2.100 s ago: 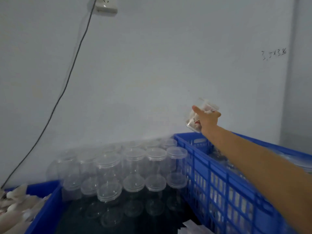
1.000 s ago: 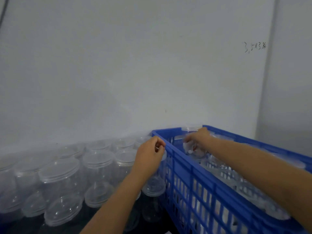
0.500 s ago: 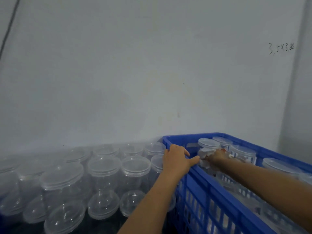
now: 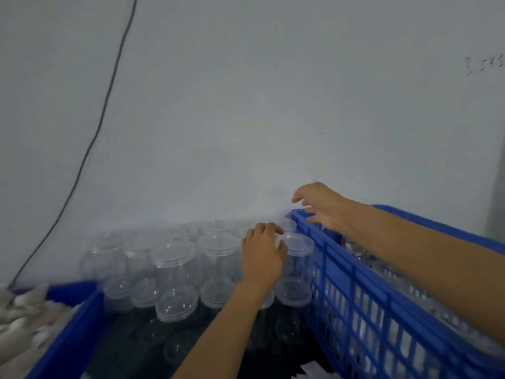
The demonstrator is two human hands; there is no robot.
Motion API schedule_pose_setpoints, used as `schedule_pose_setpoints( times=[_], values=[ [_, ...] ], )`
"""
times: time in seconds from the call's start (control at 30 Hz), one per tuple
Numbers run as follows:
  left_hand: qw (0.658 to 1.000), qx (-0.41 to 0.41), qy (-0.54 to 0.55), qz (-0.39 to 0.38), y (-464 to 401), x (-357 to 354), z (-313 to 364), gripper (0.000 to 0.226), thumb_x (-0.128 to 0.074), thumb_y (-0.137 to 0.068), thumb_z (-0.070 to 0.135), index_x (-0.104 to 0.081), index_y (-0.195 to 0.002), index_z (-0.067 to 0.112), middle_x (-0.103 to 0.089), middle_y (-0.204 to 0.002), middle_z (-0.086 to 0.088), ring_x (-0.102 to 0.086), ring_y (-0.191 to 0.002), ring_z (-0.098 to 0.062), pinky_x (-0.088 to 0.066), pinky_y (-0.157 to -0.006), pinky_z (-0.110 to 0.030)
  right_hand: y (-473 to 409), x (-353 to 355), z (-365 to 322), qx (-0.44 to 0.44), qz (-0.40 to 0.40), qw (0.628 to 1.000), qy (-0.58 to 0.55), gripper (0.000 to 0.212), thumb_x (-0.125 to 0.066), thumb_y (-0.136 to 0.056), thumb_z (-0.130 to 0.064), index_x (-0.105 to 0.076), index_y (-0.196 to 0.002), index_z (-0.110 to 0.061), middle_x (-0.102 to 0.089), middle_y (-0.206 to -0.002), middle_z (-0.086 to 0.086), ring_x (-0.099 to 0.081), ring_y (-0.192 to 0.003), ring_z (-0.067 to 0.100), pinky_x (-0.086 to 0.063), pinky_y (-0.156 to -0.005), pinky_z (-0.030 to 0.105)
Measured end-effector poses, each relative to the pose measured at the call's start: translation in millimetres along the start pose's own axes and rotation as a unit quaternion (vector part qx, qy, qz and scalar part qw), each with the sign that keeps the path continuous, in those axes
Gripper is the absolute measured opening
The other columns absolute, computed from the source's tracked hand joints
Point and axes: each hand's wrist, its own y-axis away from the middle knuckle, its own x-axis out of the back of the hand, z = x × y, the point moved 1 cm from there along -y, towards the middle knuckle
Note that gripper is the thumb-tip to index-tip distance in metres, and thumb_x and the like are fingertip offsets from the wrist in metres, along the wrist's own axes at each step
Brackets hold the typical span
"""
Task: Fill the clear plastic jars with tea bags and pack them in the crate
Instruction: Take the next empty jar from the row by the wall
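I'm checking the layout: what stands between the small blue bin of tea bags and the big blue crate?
The head view shows rows of empty clear jars there, and the left hand on one beside the crate.

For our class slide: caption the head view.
Left hand takes an empty clear jar beside the blue crate.

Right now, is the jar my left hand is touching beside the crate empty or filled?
Empty. The jar under the left hand looks clear all the way through, lid on, standing upright beside the blue crate.
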Motion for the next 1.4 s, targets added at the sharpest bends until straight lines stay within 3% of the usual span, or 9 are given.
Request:
schedule_pose_setpoints(
  times=[0.3,0.4,0.5,0.6,0.8,0.97,1.13,1.27,1.4],
  values=[
    [0.964,0.227,0.044,0.128,105,116,-82,0.029,-0.067,-0.085,0.006,-0.059,-0.111,0.017,-0.060,-0.116,-0.001,-0.056,-0.108,-0.016,-0.047,-0.096,-0.033,103,-143,53,-0.023,-0.116,0.988,-0.102,0.019,-0.045,-0.092,0.001,-0.061,-0.091,-0.010,-0.060,-0.093,0.011,-0.058,-0.089,0.024,-0.050,-0.076,0.036],
    [0.943,0.291,0.089,0.135,136,134,-107,0.040,-0.070,-0.082,0.005,-0.053,-0.118,0.013,-0.058,-0.121,-0.006,-0.056,-0.105,-0.016,-0.047,-0.092,-0.030,118,-183,96,-0.027,-0.103,0.989,-0.099,0.025,-0.047,-0.092,0.002,-0.061,-0.110,-0.009,-0.063,-0.117,0.013,-0.059,-0.110,0.027,-0.047,-0.096,0.040],
    [0.937,0.315,0.118,0.099,147,136,-124,0.053,-0.075,-0.081,0.012,-0.047,-0.125,0.014,-0.054,-0.130,-0.004,-0.054,-0.114,-0.018,-0.044,-0.097,-0.029,123,-208,121,0.011,-0.092,0.991,-0.096,0.039,-0.053,-0.092,-0.003,-0.051,-0.130,-0.013,-0.058,-0.125,0.003,-0.055,-0.108,0.016,-0.046,-0.095,0.031],
    [0.939,0.304,0.145,0.072,140,126,-135,0.068,-0.076,-0.080,0.015,-0.040,-0.137,0.011,-0.048,-0.139,-0.006,-0.050,-0.125,-0.022,-0.041,-0.108,-0.039,119,-222,128,0.043,-0.083,0.991,-0.097,0.052,-0.051,-0.090,0.002,-0.043,-0.138,-0.014,-0.053,-0.135,0.004,-0.054,-0.115,0.016,-0.047,-0.098,0.033],
    [0.944,0.288,0.137,0.079,107,103,-155,0.081,-0.080,-0.076,0.021,-0.034,-0.142,0.011,-0.043,-0.141,-0.008,-0.048,-0.125,-0.021,-0.041,-0.101,-0.030,96,-242,131,0.093,-0.070,0.991,-0.061,0.062,-0.047,-0.095,-0.001,-0.022,-0.150,-0.015,-0.033,-0.152,0.005,-0.037,-0.137,0.019,-0.036,-0.112,0.037],
    [0.940,0.288,0.159,0.090,95,85,-175,0.084,-0.084,-0.071,0.025,-0.036,-0.139,0.014,-0.046,-0.139,-0.006,-0.049,-0.121,-0.018,-0.040,-0.092,-0.025,80,-253,137,0.101,-0.052,0.992,-0.052,0.065,-0.045,-0.094,0.001,-0.020,-0.151,-0.018,-0.036,-0.149,0.003,-0.040,-0.118,0.007,-0.040,-0.098,0.021],
    [0.941,0.306,0.117,0.087,90,79,-179,0.095,-0.086,-0.065,0.041,-0.033,-0.141,0.016,-0.039,-0.142,-0.006,-0.042,-0.128,-0.023,-0.041,-0.101,-0.034,77,-255,142,0.092,-0.061,0.991,-0.075,0.075,-0.046,-0.089,0.009,-0.016,-0.152,-0.019,-0.032,-0.152,0.005,-0.039,-0.128,0.014,-0.043,-0.103,0.031],
    [0.943,0.314,0.068,0.084,93,90,-163,0.103,-0.084,-0.058,0.056,-0.034,-0.139,0.017,-0.030,-0.138,-0.007,-0.035,-0.127,-0.024,-0.039,-0.102,-0.035,87,-245,140,0.110,-0.079,0.987,-0.091,0.075,-0.048,-0.088,0.010,-0.019,-0.151,-0.019,-0.036,-0.141,0.002,-0.044,-0.115,0.011,-0.050,-0.076,0.018],
    [0.945,0.255,0.159,0.131,123,105,-141,0.101,-0.091,-0.050,0.044,-0.030,-0.128,0.025,-0.036,-0.123,0.006,-0.046,-0.111,-0.013,-0.046,-0.089,-0.025,116,-224,144,0.151,-0.097,0.974,-0.136,0.066,-0.048,-0.090,0.011,-0.031,-0.143,-0.024,-0.046,-0.127,0.003,-0.049,-0.115,0.013,-0.050,-0.088,0.022]
  ],
)
